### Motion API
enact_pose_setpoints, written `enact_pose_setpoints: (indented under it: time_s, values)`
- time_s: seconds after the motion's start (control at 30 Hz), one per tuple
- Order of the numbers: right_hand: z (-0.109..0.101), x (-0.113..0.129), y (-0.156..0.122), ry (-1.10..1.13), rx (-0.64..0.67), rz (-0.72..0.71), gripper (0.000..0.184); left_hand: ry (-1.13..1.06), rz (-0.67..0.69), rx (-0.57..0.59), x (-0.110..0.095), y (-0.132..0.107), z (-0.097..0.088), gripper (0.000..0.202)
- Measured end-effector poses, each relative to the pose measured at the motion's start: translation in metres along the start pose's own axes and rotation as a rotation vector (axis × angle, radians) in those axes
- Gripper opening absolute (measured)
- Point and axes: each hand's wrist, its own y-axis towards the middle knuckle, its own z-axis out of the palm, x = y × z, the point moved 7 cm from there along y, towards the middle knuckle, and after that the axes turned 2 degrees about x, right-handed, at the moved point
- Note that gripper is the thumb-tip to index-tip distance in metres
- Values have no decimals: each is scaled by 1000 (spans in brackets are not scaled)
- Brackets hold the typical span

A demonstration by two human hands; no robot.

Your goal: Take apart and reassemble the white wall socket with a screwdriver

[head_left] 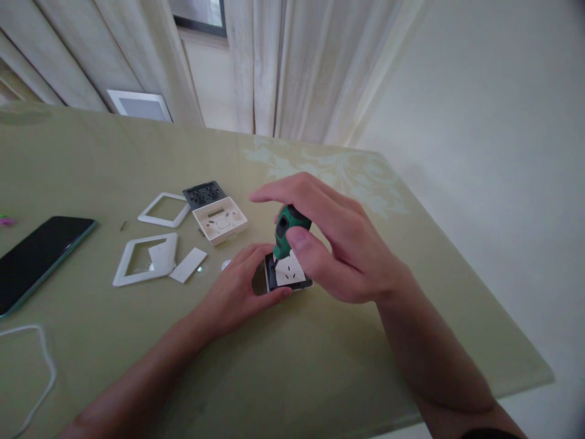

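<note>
My right hand point(338, 244) is closed round a short green-handled screwdriver point(286, 235), held upright with its tip down on a wall socket module point(289, 272). The module has a white face with plug holes and a dark frame, and it lies on the olive-green table point(320, 353). My left hand point(240, 286) grips the module's left side, fingers curled round its edge. Part of the module is hidden by both hands.
Left of my hands lie two white square frames point(145, 259) point(163, 209), a small white cover strip point(188, 264), a cream back box point(220, 221) and a dark grey socket part point(203, 193). A black phone point(39, 256) and a white cable point(41, 372) are at the far left.
</note>
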Motion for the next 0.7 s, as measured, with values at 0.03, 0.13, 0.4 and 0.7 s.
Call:
enact_pose_setpoints:
  time_s: [0.03,0.13,0.4,0.7]
  values:
    - [0,2,0,-6,20,1,34,-6,5,4,-1,0,0,59]
    - [-6,2,-2,-142,-20,64,30,0,-12,27,2,-1,2,62]
    - [-5,-1,-2,-145,-3,130,40,10,9,29,2,0,1,66]
    - [-3,-3,-3,-173,5,103,41,24,11,13,1,1,-1,61]
